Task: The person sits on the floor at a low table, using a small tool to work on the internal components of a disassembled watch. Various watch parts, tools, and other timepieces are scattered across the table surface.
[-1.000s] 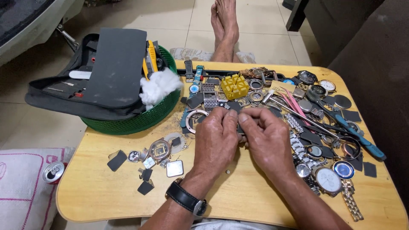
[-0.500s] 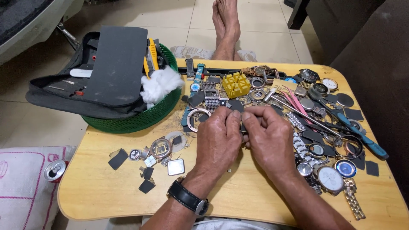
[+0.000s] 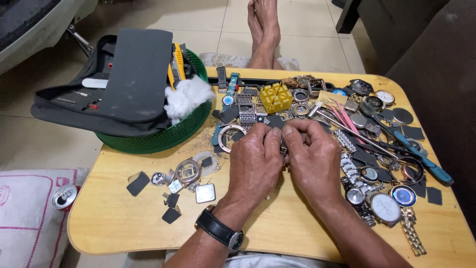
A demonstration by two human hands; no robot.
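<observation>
Left hand and right hand knuckles-up, fingertips together, pinching a small hidden part

A single head-worn view looks steeply down and forward from close above the worktop; both forearms enter from the bottom edge; the worktop fills most of the frame; tiled floor shows beyond its far edge.

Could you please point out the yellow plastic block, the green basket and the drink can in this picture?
yellow plastic block (image 3: 275, 97): head view, middle of its slotted top.
green basket (image 3: 163, 140): head view, front mesh wall.
drink can (image 3: 64, 196): head view, its silver top.
</observation>
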